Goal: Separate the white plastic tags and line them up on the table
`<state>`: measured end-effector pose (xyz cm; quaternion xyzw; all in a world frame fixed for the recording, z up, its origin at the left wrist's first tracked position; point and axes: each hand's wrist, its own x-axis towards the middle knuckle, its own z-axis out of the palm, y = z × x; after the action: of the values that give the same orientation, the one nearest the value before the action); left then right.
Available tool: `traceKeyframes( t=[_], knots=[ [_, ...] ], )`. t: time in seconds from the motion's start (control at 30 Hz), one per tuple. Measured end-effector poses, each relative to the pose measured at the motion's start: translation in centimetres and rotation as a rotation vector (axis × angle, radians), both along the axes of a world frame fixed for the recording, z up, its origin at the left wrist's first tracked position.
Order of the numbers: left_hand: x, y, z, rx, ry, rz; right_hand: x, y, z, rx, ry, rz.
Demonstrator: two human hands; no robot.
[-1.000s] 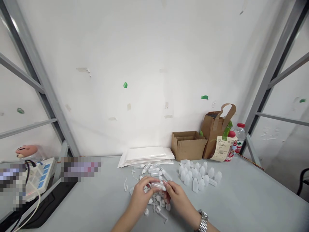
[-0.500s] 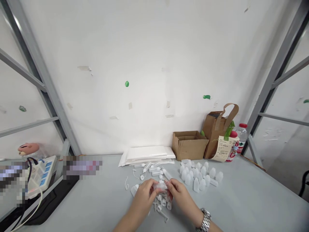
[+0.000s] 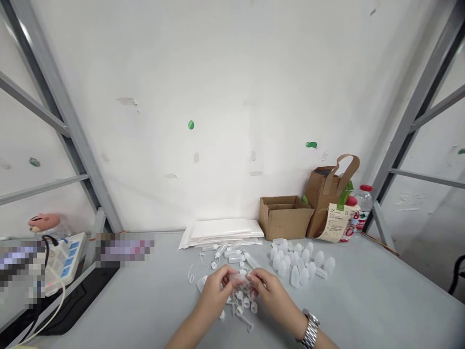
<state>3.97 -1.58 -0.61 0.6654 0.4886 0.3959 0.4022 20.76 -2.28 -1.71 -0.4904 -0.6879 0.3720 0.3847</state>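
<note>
Between my two hands is a small translucent plastic bottle, partly covered by fingers. My left hand pinches one end of it, while my right hand, with a metal watch on the wrist, closes on its other end. Below them lies a loose pile of white caps and tubes. Several clear bottles and small pieces lie just beyond my hands. To the right, several frosted bottles stand in a group, with a few lying down.
Behind the bottles are stacked white envelopes, an open cardboard box, a paper bag and a red-capped bottle. At left on the grey table are a power strip and a black panel.
Both hands have shifted slightly, and the fingers now cover more of the small bottle. A white cap now shows beside my left wrist.
</note>
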Motion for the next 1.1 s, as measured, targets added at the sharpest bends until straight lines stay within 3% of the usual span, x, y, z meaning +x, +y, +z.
traceKeyframes(
  t=[0.13,0.33,0.53,0.67,1.1],
  knots=[
    [0.0,0.2,-0.1,-0.047,-0.031,-0.014,0.1,0.0,0.4,0.111,0.051,0.008],
    [0.2,0.0,0.2,-0.032,-0.014,0.028,-0.1,0.1,0.1,-0.034,0.024,0.013],
    [0.2,0.8,-0.6,-0.234,-0.157,0.005,-0.1,-0.5,0.0,0.166,0.005,0.010],
    [0.2,1.1,-0.9,-0.347,-0.147,0.026,-0.2,-0.5,-0.3,0.222,-0.032,-0.006],
    [-0.8,1.8,-0.3,-0.304,-0.257,0.192,-0.2,-0.1,-0.3,0.203,-0.065,-0.010]
  ],
)
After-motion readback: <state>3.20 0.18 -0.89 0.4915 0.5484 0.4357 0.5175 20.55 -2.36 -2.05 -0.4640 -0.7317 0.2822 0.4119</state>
